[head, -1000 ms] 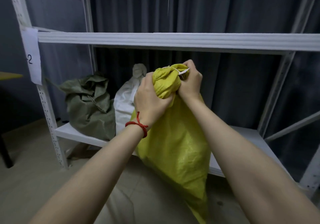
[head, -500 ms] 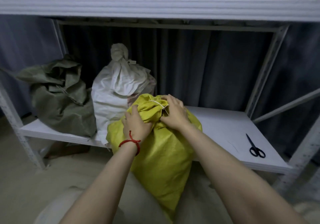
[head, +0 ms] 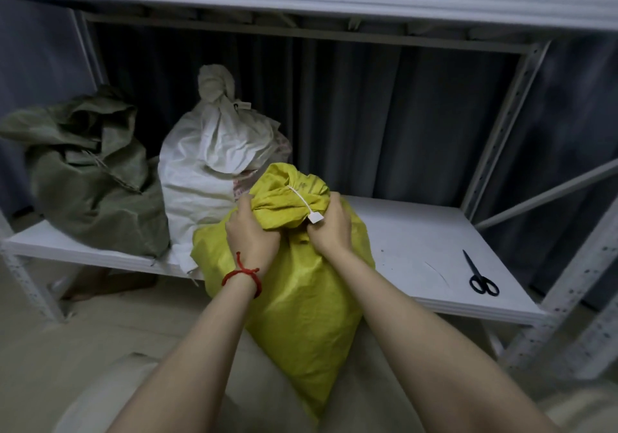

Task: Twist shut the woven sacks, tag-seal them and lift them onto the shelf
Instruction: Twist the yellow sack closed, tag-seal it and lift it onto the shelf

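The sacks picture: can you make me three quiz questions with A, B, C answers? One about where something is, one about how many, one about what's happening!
1. Where do the scissors lie?
A. on the floor
B. at the right end of the lower shelf
C. on the green sack

2. How many sacks are in view?
A. two
B. three
C. five

3. How is the yellow sack now?
A. gaping open
B. lying untouched
C. neck tied with a white tag seal, held by both hands

Answers:
1 B, they lie on the white board.
2 B: green sack, white sack, yellow.
3 C: left hand and right hand grip its neck.
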